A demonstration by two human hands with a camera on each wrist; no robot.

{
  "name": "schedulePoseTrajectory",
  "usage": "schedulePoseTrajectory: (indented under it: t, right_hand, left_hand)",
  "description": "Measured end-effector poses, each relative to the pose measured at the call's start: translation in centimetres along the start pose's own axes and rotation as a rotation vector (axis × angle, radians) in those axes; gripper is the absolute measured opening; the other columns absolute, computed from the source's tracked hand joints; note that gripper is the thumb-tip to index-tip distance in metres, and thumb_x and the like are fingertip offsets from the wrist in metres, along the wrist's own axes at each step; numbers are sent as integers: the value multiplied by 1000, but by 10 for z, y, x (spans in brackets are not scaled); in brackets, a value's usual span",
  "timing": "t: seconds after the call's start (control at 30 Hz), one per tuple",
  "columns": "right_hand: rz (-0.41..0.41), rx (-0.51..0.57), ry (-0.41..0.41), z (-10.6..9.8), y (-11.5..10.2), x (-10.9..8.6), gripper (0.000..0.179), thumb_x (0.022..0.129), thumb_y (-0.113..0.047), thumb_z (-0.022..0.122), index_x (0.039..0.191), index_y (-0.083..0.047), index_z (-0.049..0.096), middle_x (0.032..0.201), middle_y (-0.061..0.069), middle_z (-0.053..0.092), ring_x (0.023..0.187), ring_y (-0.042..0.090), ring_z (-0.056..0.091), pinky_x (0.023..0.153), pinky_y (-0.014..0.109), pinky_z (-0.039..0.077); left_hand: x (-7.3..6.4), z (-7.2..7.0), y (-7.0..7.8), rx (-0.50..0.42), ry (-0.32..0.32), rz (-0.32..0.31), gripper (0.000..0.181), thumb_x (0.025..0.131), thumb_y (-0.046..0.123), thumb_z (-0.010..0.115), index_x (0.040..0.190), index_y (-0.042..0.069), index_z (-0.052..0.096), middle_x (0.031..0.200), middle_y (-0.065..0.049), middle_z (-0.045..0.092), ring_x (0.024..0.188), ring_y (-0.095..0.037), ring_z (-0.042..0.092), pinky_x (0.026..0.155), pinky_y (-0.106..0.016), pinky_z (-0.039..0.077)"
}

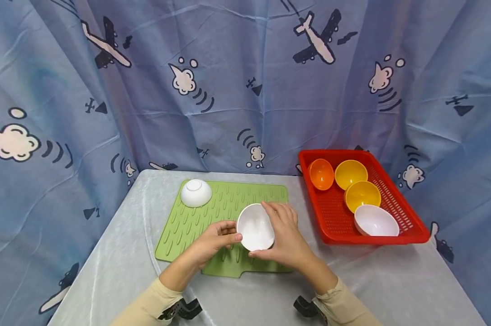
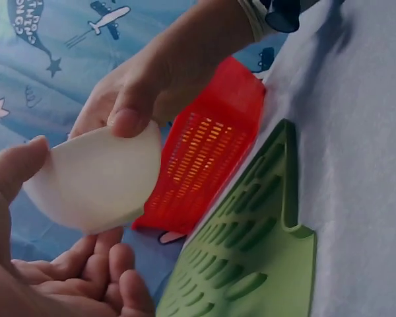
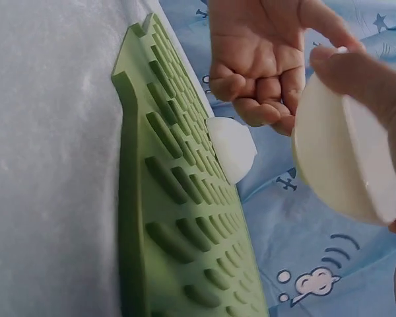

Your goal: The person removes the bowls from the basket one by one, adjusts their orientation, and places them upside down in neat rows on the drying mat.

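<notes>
Both hands hold a white bowl [image 1: 255, 227] above the front part of a green ridged mat [image 1: 233, 199], its opening tipped toward the head camera. My right hand [image 1: 286, 233] grips the bowl from the right, thumb at the near rim and fingers around the far side. From the left, my left hand [image 1: 214, 240] has its thumb on the rim, with curled fingers at the bowl's underside in the left wrist view. Another white bowl [image 1: 196, 194] lies upside down on the mat's far left corner; the right wrist view shows it beyond the mat's ridges.
A red plastic basket [image 1: 331, 237] stands on the right of the grey-covered table [image 1: 119, 253]. Inside are an orange bowl [image 1: 321, 174], two yellow bowls [image 1: 351, 174] and a white bowl [image 1: 376, 222] at the near end. A blue patterned curtain [image 1: 229, 90] hangs behind the table.
</notes>
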State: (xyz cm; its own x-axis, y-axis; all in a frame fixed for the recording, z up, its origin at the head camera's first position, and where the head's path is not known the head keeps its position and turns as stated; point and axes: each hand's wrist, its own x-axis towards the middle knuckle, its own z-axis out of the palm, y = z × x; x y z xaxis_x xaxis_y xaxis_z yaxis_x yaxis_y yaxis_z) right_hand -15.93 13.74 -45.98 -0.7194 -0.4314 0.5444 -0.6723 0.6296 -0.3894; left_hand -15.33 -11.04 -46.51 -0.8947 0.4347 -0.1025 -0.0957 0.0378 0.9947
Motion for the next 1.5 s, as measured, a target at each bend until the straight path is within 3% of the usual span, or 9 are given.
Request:
schedulePoseTrajectory:
  t: [0.13,0.27,0.4,0.6,0.8,0.97,1.13,1.33,1.5]
  right_hand:
    - [32,29,-24,-8,-7,2,123,57,-57,96,155,-8,40,148,16,46,140,36,35,115,65,20]
    - [189,152,-21,-21,-12,4,103,71,-44,92,155,-11,42,152,14,45,141,37,36,112,67,29]
    - [325,255,-38,-28,-9,5,84,83,-35,85,153,-11,45,153,13,47,143,38,38,111,69,33]
    - [431,349,-147,-26,-2,4,70,92,-38,76,149,-7,50,146,14,57,141,39,46,111,68,33]
    - [498,407,-240,-21,1,4,70,93,-42,73,148,-5,51,144,16,58,141,41,46,114,69,29]
    - [538,447,-264,-20,-1,5,67,90,-41,77,144,-7,57,141,13,62,140,39,47,114,67,30]
    - [515,476,-270,-22,2,5,64,90,-38,77,142,-5,59,139,13,64,136,40,51,112,65,35]
    - [496,562,-237,-20,6,3,68,85,-32,83,144,-11,57,144,11,60,141,40,44,112,71,29]
    - [479,612,-201,-17,6,2,76,78,-31,90,146,-21,55,149,5,56,149,37,35,115,74,20]
  left_hand:
    - [-2,-2,2,119,89,69,57,87,17,81,135,-3,58,119,-12,65,109,-25,57,87,-30,48]
    - [-4,-5,9,356,192,184,61,78,20,88,133,10,62,119,-4,65,113,-31,55,88,-37,45]
    - [-6,-7,15,530,255,262,69,71,22,94,133,17,62,125,4,62,118,-23,55,97,-45,45]
    - [-9,-7,18,679,253,358,71,68,16,95,130,15,62,134,3,59,130,-20,47,110,-52,42]
    - [-10,-6,21,756,230,426,73,65,17,96,130,14,63,134,1,58,128,-21,45,107,-52,43]
    - [-11,-5,22,797,197,477,72,66,19,97,129,16,62,133,0,58,125,-21,44,103,-50,43]
    - [-10,-7,22,731,196,443,76,63,24,98,130,19,64,135,1,58,128,-22,44,105,-53,42]
    - [-6,-14,18,571,239,270,90,62,28,99,141,15,58,143,-3,54,133,-28,47,108,-58,41]
    - [-6,-21,19,467,212,168,90,68,29,97,145,12,54,138,-4,60,128,-29,51,101,-58,41]
